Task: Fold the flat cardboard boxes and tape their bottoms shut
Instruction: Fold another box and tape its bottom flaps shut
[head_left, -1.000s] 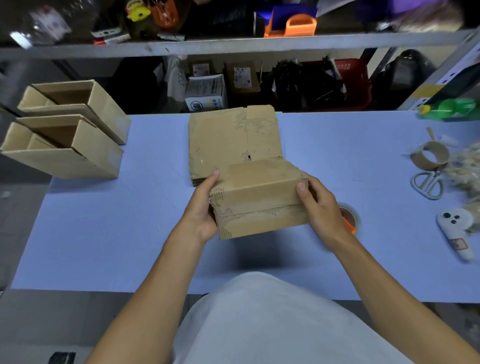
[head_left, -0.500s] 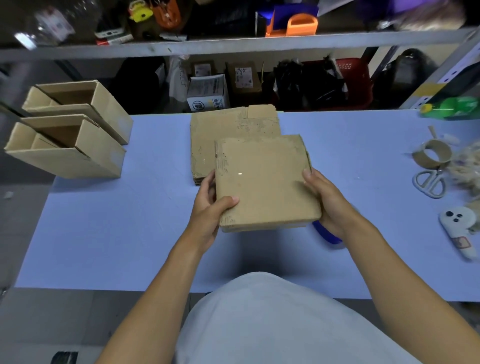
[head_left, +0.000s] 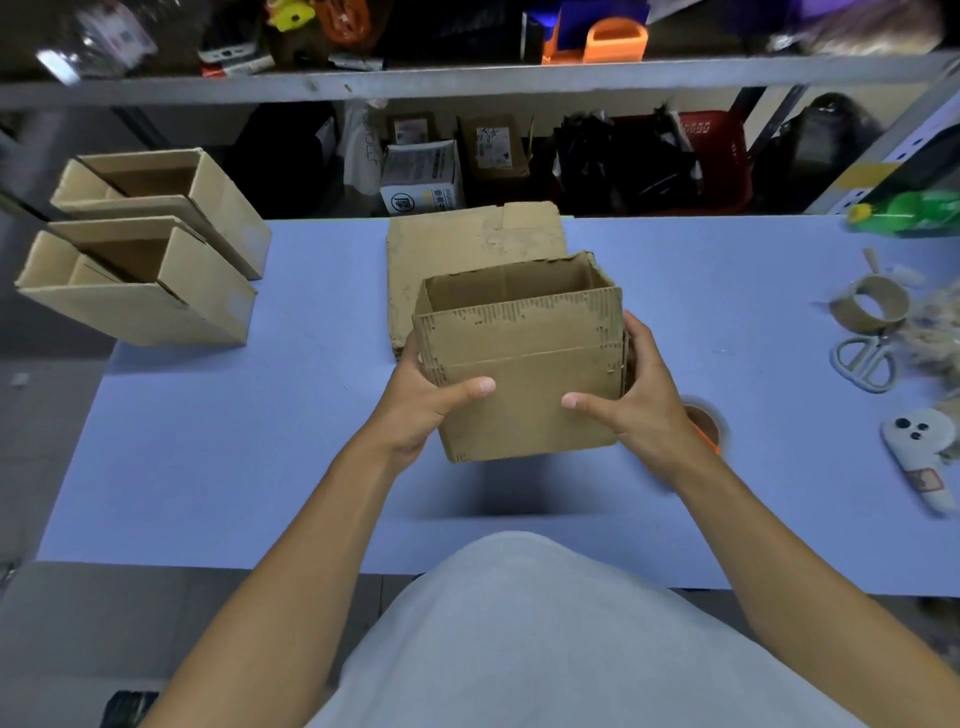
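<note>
I hold a brown cardboard box (head_left: 524, 364) above the blue table (head_left: 234, 441), squared up with its open end tipped away from me and upward. My left hand (head_left: 426, 405) grips its left side, thumb across the near face. My right hand (head_left: 631, 400) grips the right side, thumb also on the near face. A stack of flat cardboard boxes (head_left: 467, 249) lies just behind it. A roll of tape (head_left: 704, 423) with an orange core lies on the table, partly hidden by my right wrist.
Two folded boxes (head_left: 156, 260) lie on their sides at the table's left edge. At the right are an empty tape core (head_left: 870, 312), scissors (head_left: 865, 361), a white tool (head_left: 919, 457) and a green bottle (head_left: 919, 210). A cluttered shelf runs behind the table.
The box was flat-sided and closed toward me; both hands have turned it so its open end shows, and my thumbs have moved onto the near face.
</note>
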